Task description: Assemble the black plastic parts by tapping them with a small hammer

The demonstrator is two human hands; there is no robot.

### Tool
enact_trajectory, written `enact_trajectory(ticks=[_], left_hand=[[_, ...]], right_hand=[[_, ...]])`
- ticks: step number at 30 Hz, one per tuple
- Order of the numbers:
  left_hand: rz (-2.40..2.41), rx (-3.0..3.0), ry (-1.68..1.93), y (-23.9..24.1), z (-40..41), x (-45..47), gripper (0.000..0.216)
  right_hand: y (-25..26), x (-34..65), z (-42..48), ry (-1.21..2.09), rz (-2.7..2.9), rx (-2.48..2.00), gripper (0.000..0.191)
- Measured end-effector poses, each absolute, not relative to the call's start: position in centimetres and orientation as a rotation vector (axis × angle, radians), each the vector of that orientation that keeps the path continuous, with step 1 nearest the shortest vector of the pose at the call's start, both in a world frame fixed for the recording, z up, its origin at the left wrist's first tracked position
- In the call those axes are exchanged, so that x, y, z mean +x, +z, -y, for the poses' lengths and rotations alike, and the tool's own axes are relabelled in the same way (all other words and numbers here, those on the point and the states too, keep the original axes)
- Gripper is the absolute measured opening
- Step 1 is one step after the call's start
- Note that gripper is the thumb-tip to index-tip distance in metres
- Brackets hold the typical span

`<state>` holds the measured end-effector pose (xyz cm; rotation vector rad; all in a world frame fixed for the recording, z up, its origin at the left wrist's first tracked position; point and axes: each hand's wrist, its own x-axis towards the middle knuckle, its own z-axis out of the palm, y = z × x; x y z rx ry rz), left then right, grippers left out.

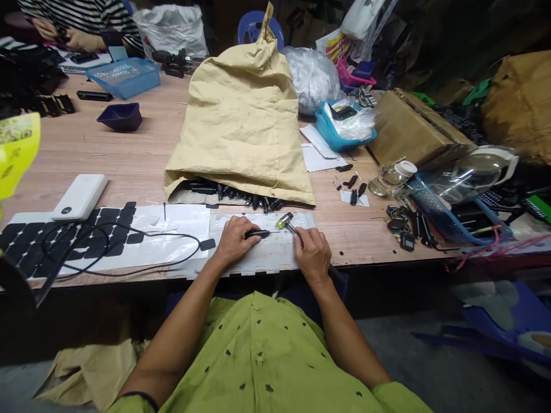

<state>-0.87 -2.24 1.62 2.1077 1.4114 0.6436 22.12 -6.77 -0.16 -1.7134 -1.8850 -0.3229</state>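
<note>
My left hand [233,238] lies curled on a pale sheet [262,252] at the table's near edge, pinching a slim black part [257,234] flat against it. My right hand [311,251] is wrapped round the handle of a small hammer with a yellow-green head [284,220], whose head hovers just right of the black part's tip. Right behind my hands a tan cloth sack [243,115] lies open, with several black parts [232,195] spilling from its mouth.
A white power bank [80,196] and a black cable [129,252] rest on a black solar panel [26,241] at left. Blue trays [124,76], a cardboard box [413,126], a glass jar [391,176] and loose black parts crowd the table. Another person's hands [81,39] work far left.
</note>
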Motion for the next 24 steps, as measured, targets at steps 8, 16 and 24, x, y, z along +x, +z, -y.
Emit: enact_trajectory(ticks=[8,16,24], left_hand=[[-1.392,2.150,0.667,0.9,2.1,-1.4,0.028],[-1.287,2.205,0.620,1.8,3.6,-1.7,0.028],[-1.023,2.305,0.517,2.2,8.8,-2.2,0.023]], right_hand=[[0.2,21.3,7.0,-0.351,1.911,-1.765,0.022],[0.0,21.2,7.0,-0.353,1.912,-1.750,0.023],[0.1,21.1,7.1,-0.345,1.918,-1.766,0.023]])
